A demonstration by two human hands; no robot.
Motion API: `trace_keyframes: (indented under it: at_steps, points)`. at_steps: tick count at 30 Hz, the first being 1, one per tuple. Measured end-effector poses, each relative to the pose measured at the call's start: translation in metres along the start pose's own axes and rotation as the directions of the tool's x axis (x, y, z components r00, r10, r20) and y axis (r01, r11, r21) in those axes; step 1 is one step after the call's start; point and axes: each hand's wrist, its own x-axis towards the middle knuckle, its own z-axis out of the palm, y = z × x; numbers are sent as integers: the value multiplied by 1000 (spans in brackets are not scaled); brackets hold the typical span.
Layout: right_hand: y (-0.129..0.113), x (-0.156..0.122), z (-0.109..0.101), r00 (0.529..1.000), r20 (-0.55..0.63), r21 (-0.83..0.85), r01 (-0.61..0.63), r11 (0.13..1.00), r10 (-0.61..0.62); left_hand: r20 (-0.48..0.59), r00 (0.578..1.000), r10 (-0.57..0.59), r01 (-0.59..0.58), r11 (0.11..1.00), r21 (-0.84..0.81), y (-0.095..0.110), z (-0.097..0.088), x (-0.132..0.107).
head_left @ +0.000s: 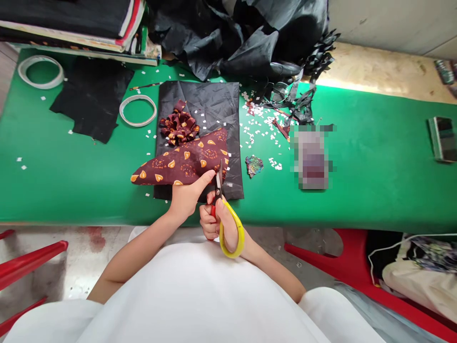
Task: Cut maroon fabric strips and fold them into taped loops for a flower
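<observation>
My left hand (187, 195) pinches the near edge of a maroon fabric piece (182, 162) printed with orange shapes, which lies on a black cloth sheet (203, 107). My right hand (217, 221) grips yellow-handled scissors (232, 228), whose blades (218, 183) point up into the fabric's edge right beside my left thumb. A bunched rosette of the same maroon fabric (179, 127) sits on the black sheet just beyond.
The green table (357, 190) carries two tape rings (40, 71) (137, 110), a black cloth scrap (91, 97), a heap of black fabric (243, 35), white paper bits (257, 126), an iridescent scrap (254, 165), stacked boards (71, 24) and a phone (444, 139). Red chairs (24, 262) stand below.
</observation>
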Motion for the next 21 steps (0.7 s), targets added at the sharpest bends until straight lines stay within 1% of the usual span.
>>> trace_keyframes:
  at_steps: [4, 6, 8, 15, 21]
  points:
    - [-1, 0, 2, 999, -14, -73, 40, 997, -41, 38, 999, 19, -17, 999, -37, 0, -1, 0]
    - [-2, 1, 3, 998, -24, -84, 49, 995, -51, 62, 998, 21, -20, 999, -26, 1, -1, 0]
    - [-3, 1, 5, 998, -31, -62, 53, 997, -56, 77, 997, 22, -22, 1000, 1, 1, -1, -1]
    - [-5, 3, 10, 995, -29, 41, 93, 995, -91, 22, 999, 26, -28, 995, 96, 6, -2, -3]
    - [-1, 4, 13, 996, -16, 134, 92, 987, -90, 19, 998, -52, 48, 986, 160, 13, -3, -7]
